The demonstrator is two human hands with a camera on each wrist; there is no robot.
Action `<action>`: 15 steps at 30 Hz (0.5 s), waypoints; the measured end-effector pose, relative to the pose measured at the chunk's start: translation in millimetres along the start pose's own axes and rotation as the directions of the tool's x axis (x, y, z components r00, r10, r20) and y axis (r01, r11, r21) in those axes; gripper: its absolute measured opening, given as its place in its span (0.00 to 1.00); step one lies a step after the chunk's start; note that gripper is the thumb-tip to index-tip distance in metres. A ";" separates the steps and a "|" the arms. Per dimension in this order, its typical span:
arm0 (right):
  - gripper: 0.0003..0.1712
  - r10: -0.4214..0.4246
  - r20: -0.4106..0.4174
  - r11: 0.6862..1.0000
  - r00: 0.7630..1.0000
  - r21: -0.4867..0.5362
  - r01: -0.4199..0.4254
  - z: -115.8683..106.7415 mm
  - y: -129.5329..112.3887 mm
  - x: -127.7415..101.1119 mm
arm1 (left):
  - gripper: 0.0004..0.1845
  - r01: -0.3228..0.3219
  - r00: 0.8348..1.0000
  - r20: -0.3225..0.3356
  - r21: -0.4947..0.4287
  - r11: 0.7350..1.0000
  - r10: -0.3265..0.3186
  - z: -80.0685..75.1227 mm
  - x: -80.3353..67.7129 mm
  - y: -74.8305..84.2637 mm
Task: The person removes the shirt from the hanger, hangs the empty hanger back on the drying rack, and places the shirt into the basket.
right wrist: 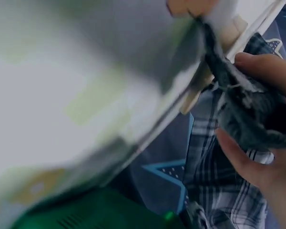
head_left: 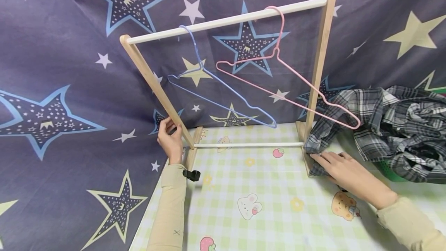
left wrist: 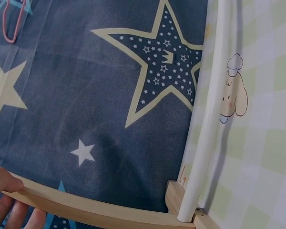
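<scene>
Plaid shirt (head_left: 383, 127) lies right on tabletop (head_left: 271, 204), trailing over rack's (head_left: 226, 22) right foot; right hand (head_left: 343, 171) fingers (right wrist: 257, 62) clamp its near edge. Left hand (head_left: 170, 138) grips left post.

The wooden rack (head_left: 226, 76) stands across the far half of the checked tablecloth (head_left: 265, 204), its left leg held by the left hand (head_left: 170, 138) and its right foot covered by the plaid shirt (head_left: 383, 127), on which the right hand (head_left: 343, 171) lies. Between the two legs a passage opens under the top rod (head_left: 226, 20), but the blue hanger (head_left: 216, 92) and the pink hanger (head_left: 278, 84) hang slanting through it, and the low crossbar (head_left: 249, 145) bars the bottom. Behind, the star cloth (head_left: 69, 88) closes off the far side and the left. The near cloth between the two forearms lies open. At the right, the heaped shirt and a green basket (head_left: 390, 171) block the way.
</scene>
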State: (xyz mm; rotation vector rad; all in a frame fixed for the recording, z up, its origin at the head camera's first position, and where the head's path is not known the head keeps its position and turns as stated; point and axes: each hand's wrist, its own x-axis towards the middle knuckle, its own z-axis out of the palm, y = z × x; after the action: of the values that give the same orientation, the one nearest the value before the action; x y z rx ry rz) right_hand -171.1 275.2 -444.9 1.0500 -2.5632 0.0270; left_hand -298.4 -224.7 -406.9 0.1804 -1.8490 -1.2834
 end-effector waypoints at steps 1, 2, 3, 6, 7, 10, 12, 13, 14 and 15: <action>0.43 -0.007 -0.026 1.000 1.000 -0.023 0.007 -2.4 1.5 0.6 | 0.18 0.000 1.000 0.000 -0.003 1.000 0.000 0.3 -0.1 0.0; 0.43 -0.013 -0.049 0.999 0.999 -0.043 0.011 -5.2 2.9 1.4 | 0.18 0.000 1.000 0.001 -0.006 1.000 0.000 0.6 -0.2 0.0; 0.42 -0.016 -0.069 0.998 0.998 -0.058 0.012 -8.2 4.9 2.2 | 0.17 0.001 1.000 0.002 -0.008 1.000 -0.001 1.0 -0.3 0.0; 0.31 -0.004 -0.112 0.997 0.994 -0.078 -0.005 -19.1 11.4 3.3 | 0.17 0.002 1.000 0.002 -0.019 1.000 -0.002 2.5 -0.8 0.8; 0.23 0.005 -0.129 0.997 0.992 -0.080 -0.016 -22.9 14.4 3.4 | 0.17 0.002 1.000 0.003 -0.020 1.000 -0.002 3.0 -0.9 0.9; 0.23 0.034 -0.193 0.996 0.981 -0.079 -0.050 -34.5 24.4 2.9 | 0.18 -0.003 1.000 0.008 -0.021 1.000 0.004 3.8 -1.3 1.6; 0.34 0.061 -0.233 0.994 0.971 -0.077 -0.081 -42.9 31.0 0.8 | 0.18 -0.004 1.000 0.014 -0.019 1.000 0.004 3.2 -1.5 1.2; 0.38 0.076 -0.247 0.992 0.966 -0.078 -0.098 -47.7 33.6 -0.2 | 0.18 -0.005 1.000 0.013 -0.018 1.000 0.005 2.8 -1.5 1.1; 0.41 0.091 -0.257 0.990 0.962 -0.082 -0.116 -52.4 36.0 -1.0 | 0.18 -0.005 1.000 0.012 -0.019 1.000 0.005 2.2 -1.5 1.1; 0.44 0.105 -0.264 0.987 0.959 -0.089 -0.132 -57.0 38.2 -2.0 | 0.18 -0.004 1.000 0.010 -0.018 1.000 0.004 1.7 -1.5 1.0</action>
State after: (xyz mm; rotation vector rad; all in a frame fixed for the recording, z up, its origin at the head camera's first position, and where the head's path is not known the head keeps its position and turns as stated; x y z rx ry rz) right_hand -177.1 313.0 -387.9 0.7952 -2.3585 0.0558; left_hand -298.3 -222.3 -407.1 0.1613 -1.8448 -1.2995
